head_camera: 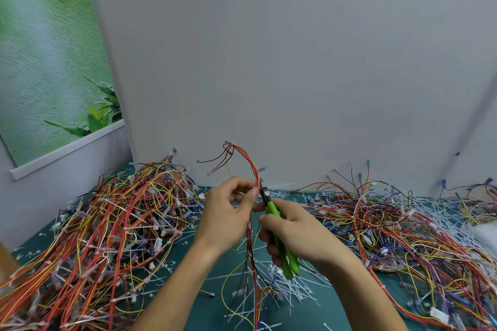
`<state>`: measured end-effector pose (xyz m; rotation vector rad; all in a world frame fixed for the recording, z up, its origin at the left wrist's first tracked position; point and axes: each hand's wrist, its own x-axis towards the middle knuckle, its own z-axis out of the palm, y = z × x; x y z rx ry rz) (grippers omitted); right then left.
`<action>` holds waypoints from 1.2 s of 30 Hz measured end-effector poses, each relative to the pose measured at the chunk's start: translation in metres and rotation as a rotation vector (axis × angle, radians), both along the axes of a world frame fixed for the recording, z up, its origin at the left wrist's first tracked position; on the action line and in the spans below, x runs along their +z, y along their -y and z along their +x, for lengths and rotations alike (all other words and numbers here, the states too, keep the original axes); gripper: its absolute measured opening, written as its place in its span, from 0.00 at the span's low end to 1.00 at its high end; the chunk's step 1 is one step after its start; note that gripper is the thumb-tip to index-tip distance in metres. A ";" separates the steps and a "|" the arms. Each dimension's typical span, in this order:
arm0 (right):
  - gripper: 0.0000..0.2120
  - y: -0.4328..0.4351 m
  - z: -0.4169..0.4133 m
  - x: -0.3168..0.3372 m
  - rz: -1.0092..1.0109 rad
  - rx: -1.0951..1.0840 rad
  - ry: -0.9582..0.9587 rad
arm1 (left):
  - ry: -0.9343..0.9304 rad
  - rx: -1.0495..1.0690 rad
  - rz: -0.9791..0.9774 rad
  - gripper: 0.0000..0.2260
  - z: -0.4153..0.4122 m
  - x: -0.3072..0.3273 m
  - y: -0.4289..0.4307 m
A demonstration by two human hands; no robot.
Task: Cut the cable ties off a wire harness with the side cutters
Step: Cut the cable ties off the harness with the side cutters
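My left hand point(228, 212) pinches a thin wire harness point(251, 169) of red, orange and black wires, held upright above the green mat. The harness bends over at the top and trails down between my forearms. My right hand point(293, 228) grips the green-handled side cutters point(279, 234). Their dark jaws point(263, 191) sit against the harness right beside my left thumb and fingertips. Whether a cable tie lies between the jaws is too small to tell.
A big heap of tied harnesses point(107, 223) fills the left of the green mat point(204, 301). Another heap point(403, 228) spreads on the right. Cut white cable ties point(293, 285) litter the mat under my hands. A white wall point(269, 62) stands close behind.
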<state>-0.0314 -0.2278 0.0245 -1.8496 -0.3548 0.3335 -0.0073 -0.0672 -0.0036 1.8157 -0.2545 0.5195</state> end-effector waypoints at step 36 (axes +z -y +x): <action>0.08 0.001 -0.001 0.002 -0.056 0.010 0.020 | -0.022 0.017 0.023 0.02 0.003 -0.004 0.000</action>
